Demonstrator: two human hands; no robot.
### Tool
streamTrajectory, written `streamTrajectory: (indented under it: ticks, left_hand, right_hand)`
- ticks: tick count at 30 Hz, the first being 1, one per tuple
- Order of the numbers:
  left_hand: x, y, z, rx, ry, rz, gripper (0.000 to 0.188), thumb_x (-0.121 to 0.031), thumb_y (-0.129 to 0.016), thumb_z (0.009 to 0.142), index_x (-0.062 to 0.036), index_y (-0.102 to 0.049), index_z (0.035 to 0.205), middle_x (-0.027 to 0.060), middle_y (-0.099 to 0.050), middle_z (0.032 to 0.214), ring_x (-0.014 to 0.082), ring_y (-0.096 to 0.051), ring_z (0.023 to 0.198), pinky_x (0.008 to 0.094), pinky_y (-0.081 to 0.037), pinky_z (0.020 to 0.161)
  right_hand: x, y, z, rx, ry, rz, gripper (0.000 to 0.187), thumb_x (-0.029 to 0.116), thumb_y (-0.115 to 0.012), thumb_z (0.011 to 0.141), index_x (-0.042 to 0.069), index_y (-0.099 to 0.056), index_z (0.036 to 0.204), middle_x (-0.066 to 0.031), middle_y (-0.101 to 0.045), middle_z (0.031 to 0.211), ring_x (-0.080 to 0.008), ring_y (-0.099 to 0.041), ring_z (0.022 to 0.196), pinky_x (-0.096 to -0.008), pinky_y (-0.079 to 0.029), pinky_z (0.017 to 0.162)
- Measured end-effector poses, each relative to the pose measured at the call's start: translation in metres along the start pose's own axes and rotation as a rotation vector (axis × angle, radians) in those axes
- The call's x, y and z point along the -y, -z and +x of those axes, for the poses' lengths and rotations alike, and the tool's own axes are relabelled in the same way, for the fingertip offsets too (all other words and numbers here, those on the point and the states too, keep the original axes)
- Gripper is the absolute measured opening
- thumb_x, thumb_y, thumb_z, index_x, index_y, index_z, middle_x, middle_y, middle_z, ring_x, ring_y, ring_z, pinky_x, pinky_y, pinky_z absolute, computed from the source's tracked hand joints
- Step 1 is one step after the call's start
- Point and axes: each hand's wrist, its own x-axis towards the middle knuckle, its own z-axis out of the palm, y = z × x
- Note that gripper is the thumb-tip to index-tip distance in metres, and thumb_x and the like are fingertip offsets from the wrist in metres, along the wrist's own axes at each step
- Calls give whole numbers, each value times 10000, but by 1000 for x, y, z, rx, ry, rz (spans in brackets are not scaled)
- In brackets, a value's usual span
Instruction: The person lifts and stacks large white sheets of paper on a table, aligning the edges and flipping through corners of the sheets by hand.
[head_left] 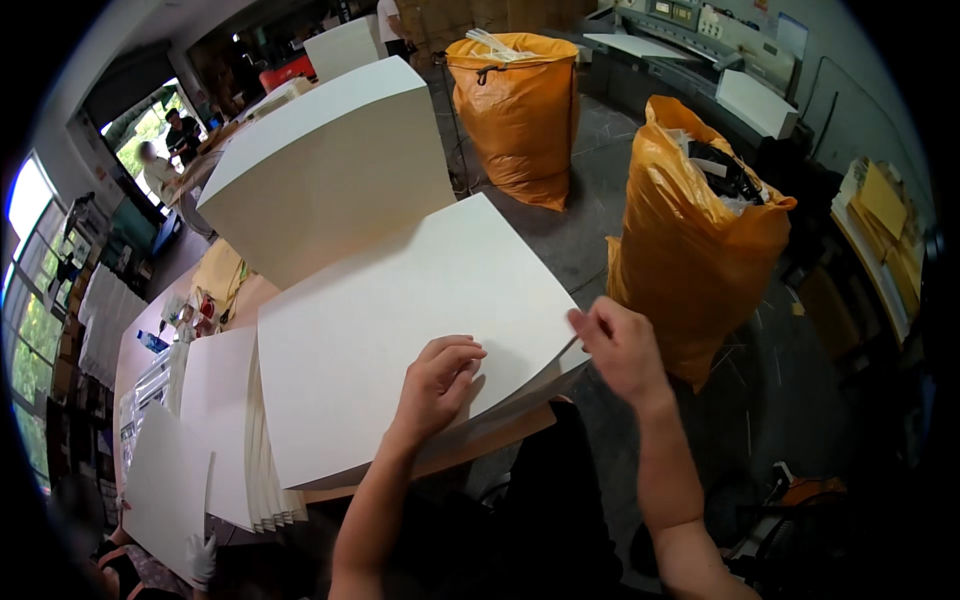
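A stack of large white sheets (400, 320) lies on the table in front of me. Over its near part rests my left hand (437, 387), fingers loosely curved and thumb apart, holding nothing. At the stack's right corner, my right hand (622, 350) is closed, with thumb and fingers pinched at the edge of the top sheet. That edge stands slightly off the sheets below. The right fingertips partly hide the corner.
Behind rises a taller white stack (330, 165). Two orange sacks (515, 125) stand on the floor at the right. Further left are fanned white sheets (215, 380) and a co-worker's gloved hand (201, 560) beside a white board (165, 490). A machine (690, 50) stands far right.
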Motion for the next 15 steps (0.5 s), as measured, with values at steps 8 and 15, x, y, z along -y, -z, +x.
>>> streamTrajectory:
  ticks: [8, 15]
  left_hand:
    - [-3, 6, 2, 79, -149, 48, 725, -538, -905, 688, -92, -709, 1225, 135, -628, 1299, 318, -622, 1207, 431, -510, 1007]
    - [0, 10, 2, 76, -126, 0, 615, -276, -964, 688, -103, -716, 1223, 120, -644, 1286, 295, -636, 1206, 407, -515, 1026]
  right_hand:
    - [1, -34, 23, 71, -323, 1026, 247, 183, -633, 993, 127, -543, 769, 27, -534, 624, -62, -498, 486, -213, -360, 415]
    - [10, -32, 29, 93, -313, 991, 281, 216, -643, 1005, 118, -548, 759, 26, -525, 610, -70, -498, 475, -219, -356, 415]
